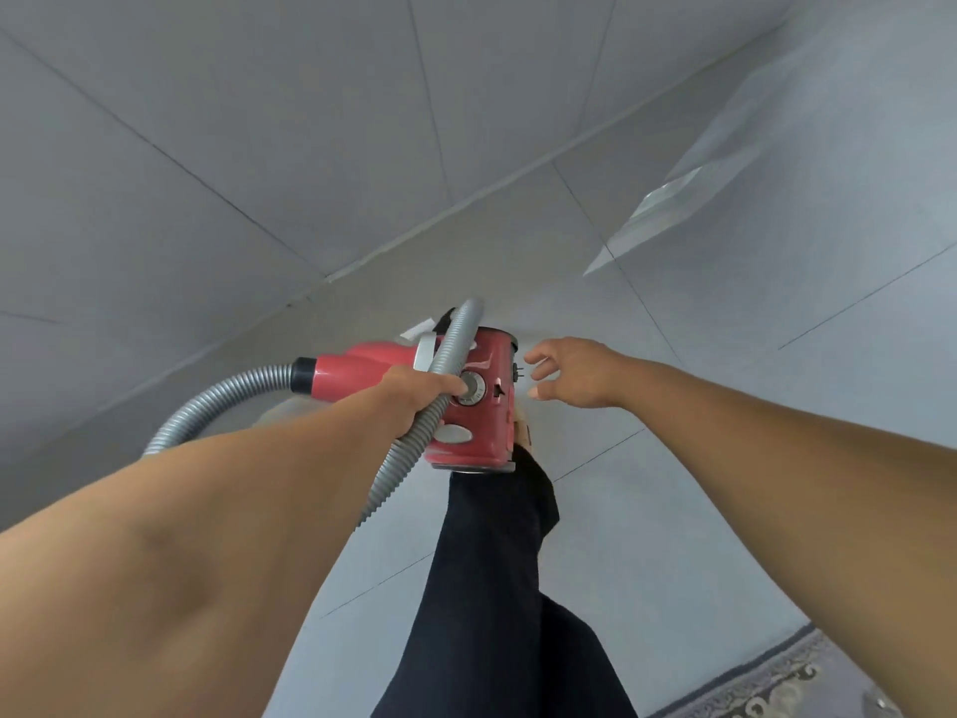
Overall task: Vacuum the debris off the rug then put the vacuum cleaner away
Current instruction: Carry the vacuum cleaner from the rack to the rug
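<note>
You've got grey tiled floor (673, 510) w/ dark grout lines, grey panelled wall (207, 147) behind, glare patch (668, 199) upper rt, black trouser leg (492, 588) centre.

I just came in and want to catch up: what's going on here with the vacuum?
A person holds the red vacuum cleaner, seemingly lifted off the tiled floor. Their left hand grips it at the top, fingers curled over the grey hose that loops across its body. The right hand is open beside the vacuum's end, touching nothing. A corner of the rug shows at the lower right of the view.
</note>
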`<state>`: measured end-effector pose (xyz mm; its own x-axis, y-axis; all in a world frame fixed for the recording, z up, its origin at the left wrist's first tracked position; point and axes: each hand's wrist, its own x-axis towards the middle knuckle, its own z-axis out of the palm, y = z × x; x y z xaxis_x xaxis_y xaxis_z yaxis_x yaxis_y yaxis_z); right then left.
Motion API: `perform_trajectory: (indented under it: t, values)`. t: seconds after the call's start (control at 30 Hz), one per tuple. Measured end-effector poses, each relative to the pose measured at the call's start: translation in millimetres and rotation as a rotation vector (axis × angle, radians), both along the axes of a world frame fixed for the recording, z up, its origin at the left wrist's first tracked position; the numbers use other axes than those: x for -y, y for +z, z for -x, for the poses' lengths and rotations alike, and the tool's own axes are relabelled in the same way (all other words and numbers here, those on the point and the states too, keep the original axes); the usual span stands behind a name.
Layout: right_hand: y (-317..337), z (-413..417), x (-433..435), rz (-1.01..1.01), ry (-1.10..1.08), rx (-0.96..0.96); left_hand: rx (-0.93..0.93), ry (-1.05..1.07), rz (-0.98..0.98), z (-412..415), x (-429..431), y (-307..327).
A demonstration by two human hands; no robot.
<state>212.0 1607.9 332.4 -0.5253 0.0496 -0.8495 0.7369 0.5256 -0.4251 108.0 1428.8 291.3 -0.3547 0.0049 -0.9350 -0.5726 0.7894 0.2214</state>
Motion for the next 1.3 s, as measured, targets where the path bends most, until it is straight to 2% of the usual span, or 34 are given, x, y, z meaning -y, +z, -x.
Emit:
perform_trajectory:
  t: [0.2, 0.43, 0.57, 0.67, 0.87, 1.07, 1.3]
  values:
    - [-52, 76, -52, -0.03, 0.157, -0.006, 0.026, 0.152, -0.008, 23, -60, -35]
    - [-113, 137, -74, 0.045, 0.276, -0.011, 0.111, 0.462, -0.102, 47, -108, -80]
    - [-139, 164, -80, 0.114, 0.237, 0.084, 0.065, 0.579, -0.084, 51, -123, -103]
    - [-151, 180, -81, 0.153, 0.285, 0.141, -0.001, 0.669, -0.014, 48, -134, -114]
    - [-186, 189, -106, 0.157, 0.423, 0.206, -0.03, 0.857, -0.012, 35, -170, -148]
    - [-221, 179, -92, 0.032, 0.551, 0.142, -0.028, 1.069, -0.055, 4, -177, -177]
    - [-248, 149, -70, 0.025, 0.362, 0.233, -0.053, 1.371, -0.165, -43, -189, -207]
